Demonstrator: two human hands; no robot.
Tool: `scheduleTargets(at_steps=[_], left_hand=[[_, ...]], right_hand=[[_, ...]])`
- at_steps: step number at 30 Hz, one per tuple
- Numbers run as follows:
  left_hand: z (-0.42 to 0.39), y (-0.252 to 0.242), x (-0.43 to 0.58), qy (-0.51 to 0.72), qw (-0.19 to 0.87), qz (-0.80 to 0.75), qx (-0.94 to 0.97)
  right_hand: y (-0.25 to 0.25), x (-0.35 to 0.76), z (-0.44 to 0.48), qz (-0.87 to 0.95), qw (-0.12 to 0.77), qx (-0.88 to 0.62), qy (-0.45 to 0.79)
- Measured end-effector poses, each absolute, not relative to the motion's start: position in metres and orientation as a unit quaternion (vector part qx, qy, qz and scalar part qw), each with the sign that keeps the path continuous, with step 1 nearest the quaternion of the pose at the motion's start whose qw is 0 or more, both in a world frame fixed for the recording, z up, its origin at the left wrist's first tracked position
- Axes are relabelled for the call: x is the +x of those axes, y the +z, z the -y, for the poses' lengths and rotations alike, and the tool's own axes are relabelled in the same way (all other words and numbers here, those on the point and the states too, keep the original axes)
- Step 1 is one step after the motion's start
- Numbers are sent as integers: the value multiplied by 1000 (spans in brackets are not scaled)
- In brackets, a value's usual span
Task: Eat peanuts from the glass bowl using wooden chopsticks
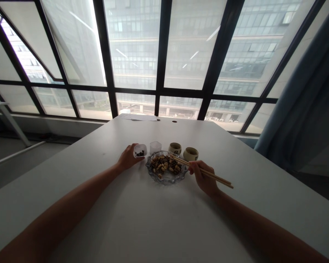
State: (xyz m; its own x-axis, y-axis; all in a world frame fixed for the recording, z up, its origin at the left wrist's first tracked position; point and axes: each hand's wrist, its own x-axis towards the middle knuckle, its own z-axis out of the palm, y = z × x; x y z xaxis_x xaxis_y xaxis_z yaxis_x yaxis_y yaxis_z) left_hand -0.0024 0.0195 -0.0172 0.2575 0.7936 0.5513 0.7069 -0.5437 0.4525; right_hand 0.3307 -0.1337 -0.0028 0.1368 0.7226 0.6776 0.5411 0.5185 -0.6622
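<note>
My left hand (128,157) is wrapped round a small clear plastic cup (140,149), tilted toward me, with a few dark seeds in it. In my right hand (205,178) is a pair of chopsticks (219,178); their tips reach over the far part of a scalloped glass bowl (167,180). Mixed nuts and seeds (164,166) lie in that bowl, pale pistachio-like ones among dark striped ones. Whether the chopstick tips pinch anything is too small to tell.
Behind the bowl stand a second clear cup (155,147) and two cream ceramic cups, one (174,147) with a dark character, the other (191,153) close to my right hand. Paper (139,117) lies at the white table's (142,219) far end, before large windows. A blue curtain (298,98) hangs right.
</note>
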Motion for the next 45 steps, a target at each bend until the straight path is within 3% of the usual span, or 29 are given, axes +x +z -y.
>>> scheduleTargets(at_steps=[8, 19, 31, 38, 45], left_hand=[[-17, -15, -1, 372, 62, -486, 789], [-15, -14, -1, 370, 58, -501, 780], [-17, 4, -10, 281, 121, -664, 682], [-22, 35, 14, 364, -40, -505, 782], [-11, 69, 109, 248, -8, -392, 886]], right_hand=[[-1, 329, 126, 580, 631, -493, 151], [4, 327, 142, 727, 534, -432, -4], [3, 329, 141, 718, 547, -431, -13], [19, 345, 132, 668, 595, -446, 5], [46, 406, 122, 645, 572, -492, -115]])
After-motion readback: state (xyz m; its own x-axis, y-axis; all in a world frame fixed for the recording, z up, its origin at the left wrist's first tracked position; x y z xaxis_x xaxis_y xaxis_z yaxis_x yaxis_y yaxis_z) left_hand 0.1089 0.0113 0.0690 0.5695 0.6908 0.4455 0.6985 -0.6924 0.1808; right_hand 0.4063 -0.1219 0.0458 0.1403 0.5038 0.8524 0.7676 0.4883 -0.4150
